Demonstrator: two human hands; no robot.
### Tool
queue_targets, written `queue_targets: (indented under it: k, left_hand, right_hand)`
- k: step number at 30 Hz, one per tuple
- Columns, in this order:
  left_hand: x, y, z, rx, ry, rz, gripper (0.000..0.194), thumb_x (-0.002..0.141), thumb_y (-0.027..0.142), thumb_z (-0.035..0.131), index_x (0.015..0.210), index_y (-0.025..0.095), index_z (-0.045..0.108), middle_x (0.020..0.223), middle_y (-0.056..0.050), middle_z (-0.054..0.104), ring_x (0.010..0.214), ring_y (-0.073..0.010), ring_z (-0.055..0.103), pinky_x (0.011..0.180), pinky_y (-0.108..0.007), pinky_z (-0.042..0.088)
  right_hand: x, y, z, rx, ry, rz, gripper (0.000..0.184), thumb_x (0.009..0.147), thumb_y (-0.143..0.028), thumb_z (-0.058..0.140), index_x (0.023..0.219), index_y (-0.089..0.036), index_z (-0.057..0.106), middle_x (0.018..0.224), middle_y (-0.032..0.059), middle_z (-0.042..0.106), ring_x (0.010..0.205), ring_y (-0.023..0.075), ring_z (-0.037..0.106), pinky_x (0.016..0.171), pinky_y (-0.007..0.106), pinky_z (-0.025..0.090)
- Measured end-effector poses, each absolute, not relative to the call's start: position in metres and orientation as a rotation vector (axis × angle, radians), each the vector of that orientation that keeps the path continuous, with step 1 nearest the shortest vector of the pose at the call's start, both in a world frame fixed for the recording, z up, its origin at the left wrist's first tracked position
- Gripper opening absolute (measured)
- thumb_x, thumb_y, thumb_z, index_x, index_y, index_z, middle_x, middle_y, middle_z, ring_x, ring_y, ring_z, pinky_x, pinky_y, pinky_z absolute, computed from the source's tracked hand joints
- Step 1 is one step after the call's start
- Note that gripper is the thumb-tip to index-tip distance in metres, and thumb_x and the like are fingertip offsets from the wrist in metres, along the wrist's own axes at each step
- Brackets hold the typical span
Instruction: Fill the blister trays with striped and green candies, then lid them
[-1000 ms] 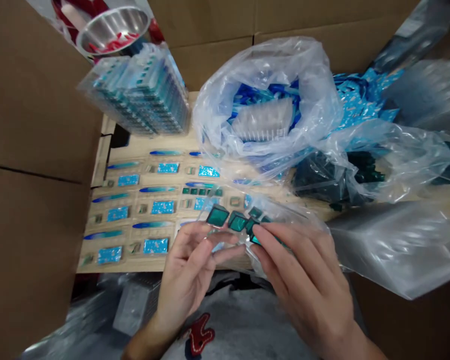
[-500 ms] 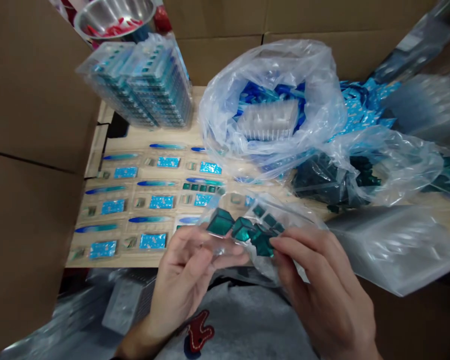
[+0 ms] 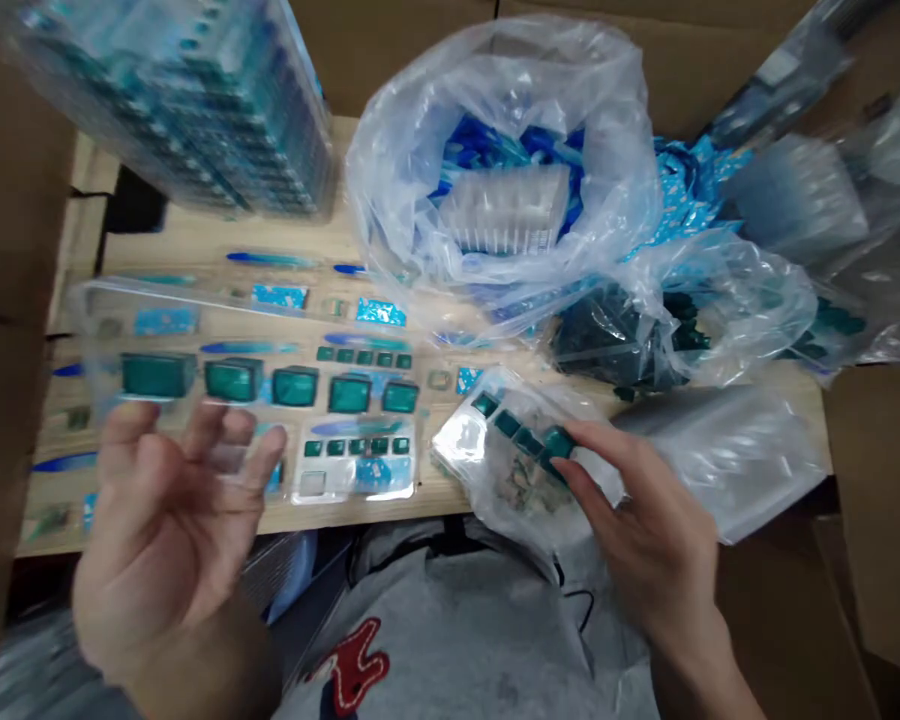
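My left hand (image 3: 172,510) is raised palm up on the left, fingers curled at the lower edge of a clear plastic tray (image 3: 90,300) held close to the camera. Along that tray runs a row of several glossy dark green square pieces (image 3: 229,380). On the right, the thumb and forefinger of my right hand (image 3: 622,490) pinch a green square piece (image 3: 559,440). It is at the end of a slanting row of similar green squares (image 3: 506,423) over a clear plastic bag (image 3: 521,485) with small beige bits. A filled clear tray (image 3: 304,490) lies between my hands.
Stacked filled trays (image 3: 270,130) stand at the back left. More trays with blue sticks (image 3: 270,260) and blue patterned packets (image 3: 381,312) cover the table. Behind are an open plastic bag (image 3: 390,150), a bag of dark green pieces (image 3: 607,340) and clear plastic sheets (image 3: 727,450).
My left hand has moved left and up towards the camera with the clear tray, away from my right hand. The view has shifted, and my right hand stays by the row of green squares.
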State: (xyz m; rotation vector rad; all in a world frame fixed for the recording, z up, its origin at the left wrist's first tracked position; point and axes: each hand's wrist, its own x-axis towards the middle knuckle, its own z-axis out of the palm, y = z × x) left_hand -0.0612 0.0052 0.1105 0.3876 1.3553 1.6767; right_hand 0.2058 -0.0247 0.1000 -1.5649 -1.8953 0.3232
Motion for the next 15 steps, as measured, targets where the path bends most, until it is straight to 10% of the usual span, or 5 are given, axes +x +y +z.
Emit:
queue_targets:
  k: [7, 15]
  left_hand:
    - [-0.068, 0.001, 0.107, 0.492, 1.444, 1.556, 0.028, 0.097, 0.026, 0.055, 0.079, 0.041, 0.071, 0.08, 0.021, 0.075, 0.091, -0.0067, 0.074, 0.074, -0.011, 0.063]
    - [-0.104, 0.009, 0.085, 0.348, 1.369, 1.785, 0.014, 0.091, 0.024, 0.064, 0.081, 0.029, 0.073, 0.079, 0.007, 0.077, 0.074, -0.007, 0.072, 0.073, -0.013, 0.062]
  right_hand:
    - [0.205, -0.028, 0.089, -1.484, -2.126, 0.376, 0.015, 0.097, -0.01, 0.056, 0.108, -0.018, 0.061, 0.116, 0.0096, 0.066, 0.102, 0.0214, 0.065, 0.086, 0.037, 0.057]
    - [0.211, -0.024, 0.073, -1.462, -2.225, 0.247, 0.029, 0.099, -0.015, 0.052, 0.127, -0.019, 0.059, 0.114, 0.0107, 0.066, 0.102, 0.0278, 0.062, 0.086, 0.042, 0.048]
